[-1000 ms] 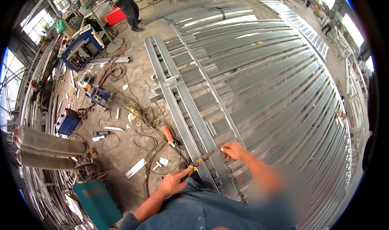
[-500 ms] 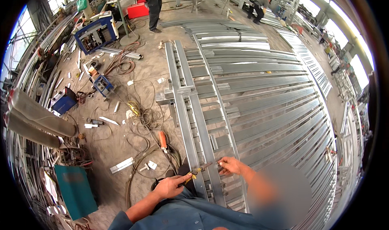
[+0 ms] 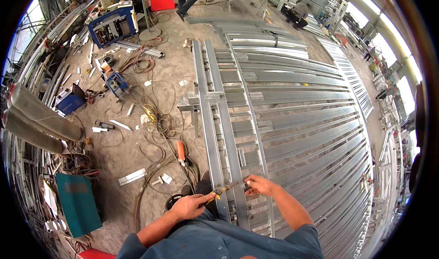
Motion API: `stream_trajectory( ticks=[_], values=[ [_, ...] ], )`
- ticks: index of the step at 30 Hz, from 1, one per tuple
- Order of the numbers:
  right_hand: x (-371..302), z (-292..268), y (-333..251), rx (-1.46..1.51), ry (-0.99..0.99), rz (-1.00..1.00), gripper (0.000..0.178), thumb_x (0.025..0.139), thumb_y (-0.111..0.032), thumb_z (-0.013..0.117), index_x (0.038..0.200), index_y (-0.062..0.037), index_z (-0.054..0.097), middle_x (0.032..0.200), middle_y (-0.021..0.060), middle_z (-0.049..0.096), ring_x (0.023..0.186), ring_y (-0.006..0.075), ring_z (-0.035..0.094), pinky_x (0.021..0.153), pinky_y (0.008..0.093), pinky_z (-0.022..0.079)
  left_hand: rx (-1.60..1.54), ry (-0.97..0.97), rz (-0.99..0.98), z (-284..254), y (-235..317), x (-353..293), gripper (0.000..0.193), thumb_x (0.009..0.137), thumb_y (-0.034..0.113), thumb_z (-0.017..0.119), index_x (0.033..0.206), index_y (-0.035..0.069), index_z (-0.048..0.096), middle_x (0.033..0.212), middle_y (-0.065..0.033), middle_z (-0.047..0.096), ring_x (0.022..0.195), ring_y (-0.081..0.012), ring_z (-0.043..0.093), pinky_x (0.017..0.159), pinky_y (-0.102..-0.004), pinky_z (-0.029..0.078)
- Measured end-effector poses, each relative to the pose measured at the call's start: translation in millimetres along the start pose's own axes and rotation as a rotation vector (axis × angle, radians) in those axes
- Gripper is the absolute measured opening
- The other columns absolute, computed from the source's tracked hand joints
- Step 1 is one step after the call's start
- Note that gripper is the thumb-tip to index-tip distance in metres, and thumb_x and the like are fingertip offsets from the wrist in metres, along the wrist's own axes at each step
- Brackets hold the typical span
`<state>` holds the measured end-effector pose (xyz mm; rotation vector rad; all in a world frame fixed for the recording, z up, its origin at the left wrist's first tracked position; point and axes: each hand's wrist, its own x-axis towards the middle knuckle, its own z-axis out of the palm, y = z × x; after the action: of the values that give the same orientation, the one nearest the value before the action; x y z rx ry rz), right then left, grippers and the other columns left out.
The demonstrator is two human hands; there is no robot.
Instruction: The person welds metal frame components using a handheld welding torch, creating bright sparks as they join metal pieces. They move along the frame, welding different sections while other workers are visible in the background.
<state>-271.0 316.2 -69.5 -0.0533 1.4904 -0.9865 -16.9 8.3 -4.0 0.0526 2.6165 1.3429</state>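
Observation:
My left hand (image 3: 190,206) is closed round what looks like a welding torch (image 3: 222,192), with yellow parts and a dark, narrow tip pointing right. A dark cable loops behind that hand. My right hand (image 3: 259,186) is just past the tip, fingers curled together in a pinch; whatever is between them is too small to make out. Both hands hover over a long galvanized steel rail (image 3: 227,135), part of a frame with two parallel rails. Small metal brackets lie between the rails beneath my hands.
Many steel slats (image 3: 311,117) spread out on the right. An orange-bodied tool (image 3: 181,151) and tangled cables (image 3: 157,122) lie on the floor at left. Beyond them are grey cylinders (image 3: 45,113), a teal panel (image 3: 77,204) and a blue machine (image 3: 112,23). Two people work at the far side.
My view has shifted slightly, so the floor items and frame sit a little differently. Both hands keep nearly the same pose. The person at the far left has stepped along.

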Motion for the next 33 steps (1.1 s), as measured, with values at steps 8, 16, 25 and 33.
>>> stream_trajectory(
  ticks=[8,16,25,33],
  values=[
    [6.0,-7.4,7.3,0.0,-0.027,-0.031,0.037,0.111,-0.032,0.051,0.139,-0.0076,0.05,0.111,0.0083,0.063,0.096,0.0163,0.07,0.086,0.0336,0.059,-0.047,0.063,0.073,3.5,-6.7,2.6,0.072,0.085,0.011,0.065,0.153,0.029,0.05,0.109,-0.0099,0.07,0.088,-0.0343,0.071,0.077,-0.0434,0.059],
    [5.7,-3.9,10.5,0.012,0.013,-0.046,0.034,0.11,-0.034,0.054,0.132,-0.0086,0.054,0.107,0.0041,0.065,0.09,0.0131,0.068,0.082,0.0307,0.058,-0.129,0.005,-0.07,5.2,3.1,2.6,0.069,0.08,0.004,0.069,0.147,0.016,0.058,0.125,-0.0172,0.069,0.103,-0.0373,0.071,0.086,-0.0397,0.058],
    [5.0,-3.5,5.4,-0.011,0.011,-0.054,0.028,0.11,-0.032,0.054,0.124,-0.0072,0.056,0.106,0.0034,0.06,0.085,0.0132,0.069,0.075,0.0303,0.059,-0.129,0.009,-0.075,8.9,4.9,10.5,0.067,0.082,0.003,0.071,0.147,0.016,0.059,0.122,-0.0201,0.071,0.106,-0.0377,0.072,0.089,-0.0375,0.057],
    [6.4,-4.4,2.0,-0.098,0.026,-0.035,0.036,0.111,-0.035,0.05,0.129,-0.0047,0.054,0.11,0.0053,0.063,0.087,0.0138,0.07,0.073,0.0309,0.058,-0.144,-0.002,-0.06,14.0,0.8,9.6,0.068,0.081,-0.002,0.071,0.146,0.012,0.059,0.126,-0.0199,0.071,0.108,-0.0361,0.072,0.09,-0.0376,0.057]
  ],
)
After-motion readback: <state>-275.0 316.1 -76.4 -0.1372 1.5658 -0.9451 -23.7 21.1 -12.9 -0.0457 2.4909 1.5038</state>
